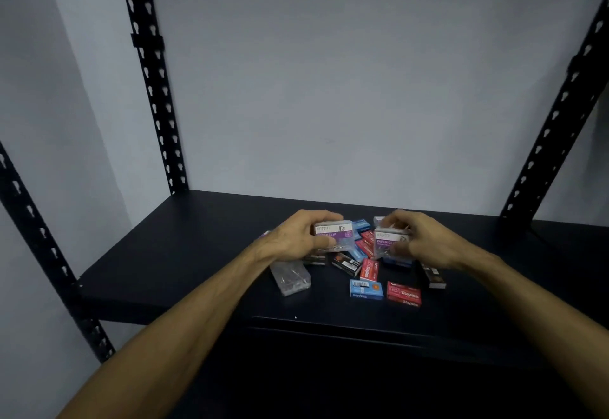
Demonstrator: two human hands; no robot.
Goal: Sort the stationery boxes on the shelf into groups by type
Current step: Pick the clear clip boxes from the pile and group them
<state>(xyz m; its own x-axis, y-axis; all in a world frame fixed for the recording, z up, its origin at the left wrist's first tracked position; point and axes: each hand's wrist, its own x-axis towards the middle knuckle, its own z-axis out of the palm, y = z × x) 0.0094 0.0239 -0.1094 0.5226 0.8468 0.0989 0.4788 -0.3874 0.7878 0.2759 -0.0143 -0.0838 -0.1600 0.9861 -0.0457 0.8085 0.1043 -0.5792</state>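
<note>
Both hands are gripping clear plastic paper clip boxes, left hand (296,237) one (333,235), right hand (425,240) another (390,242), above cardboard staple boxes (403,293) at frame centre.

Two clear paper clip boxes with purple labels are held above a jumbled pile on the black shelf (164,270): one (333,235) at the left, one (392,242) at the right. A third clear box (290,278) lies flat at the left. Red staples boxes (403,293) and blue staples boxes (366,289) lie scattered, with black boxes (346,263) among them.
</note>
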